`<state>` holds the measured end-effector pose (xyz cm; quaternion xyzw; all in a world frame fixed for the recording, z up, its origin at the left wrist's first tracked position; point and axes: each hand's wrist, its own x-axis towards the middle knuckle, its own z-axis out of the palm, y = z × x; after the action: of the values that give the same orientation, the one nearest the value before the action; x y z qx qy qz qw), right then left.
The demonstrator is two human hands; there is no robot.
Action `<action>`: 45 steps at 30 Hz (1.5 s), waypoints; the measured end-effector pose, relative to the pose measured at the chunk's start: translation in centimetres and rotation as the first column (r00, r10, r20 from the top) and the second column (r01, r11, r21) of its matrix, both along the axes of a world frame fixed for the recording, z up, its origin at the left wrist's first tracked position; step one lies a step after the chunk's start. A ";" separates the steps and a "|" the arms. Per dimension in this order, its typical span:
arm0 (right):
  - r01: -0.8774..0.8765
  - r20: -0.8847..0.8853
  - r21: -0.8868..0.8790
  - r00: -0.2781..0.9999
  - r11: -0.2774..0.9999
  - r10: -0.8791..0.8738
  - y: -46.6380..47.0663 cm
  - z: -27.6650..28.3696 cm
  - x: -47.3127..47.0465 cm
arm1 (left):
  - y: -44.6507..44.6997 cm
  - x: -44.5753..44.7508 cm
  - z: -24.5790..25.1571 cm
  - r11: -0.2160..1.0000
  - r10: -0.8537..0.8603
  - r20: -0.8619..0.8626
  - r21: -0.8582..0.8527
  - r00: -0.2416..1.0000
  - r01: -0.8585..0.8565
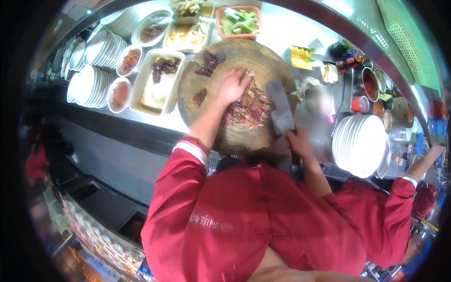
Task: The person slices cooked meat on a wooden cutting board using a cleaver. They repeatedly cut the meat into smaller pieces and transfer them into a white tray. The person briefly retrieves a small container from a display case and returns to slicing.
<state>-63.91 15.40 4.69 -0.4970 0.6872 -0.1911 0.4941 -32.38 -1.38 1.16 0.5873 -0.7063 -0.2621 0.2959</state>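
Observation:
A round wooden chopping block (243, 139) stands before me with a heap of thinly sliced meat (248, 109) on it. My left hand (232, 85) lies palm down at the upper left of the heap, fingers slightly spread; whether it grips a piece is hidden. My right hand (297, 141) is closed around the handle of a cleaver (280, 105). The cleaver's broad blade is just right of the slices, over the block's right side. Dark meat chunks (212, 63) lie at the block's upper left, and a smaller dark piece (199, 97) lies at its left.
Left of the block are a plastic tub (155, 100) with dark meat, small bowls (119, 95) and stacked plates (90, 86). An orange basket (219, 21) of cut green vegetables stands behind. White plates (359, 144) are stacked at right, near a co-worker's red sleeve (394, 211).

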 end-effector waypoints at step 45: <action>0.033 -0.054 0.077 0.998 0.996 -0.028 8.4 3.8 15.7 | 14.3 -1.7 0.8 0.851 0.020 -0.452 -0.461 0.892 -0.253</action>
<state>-48.26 23.76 8.54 -0.4716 0.7144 -0.1585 0.4920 -34.12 12.95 1.99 0.4656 -0.6219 -0.1675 0.6069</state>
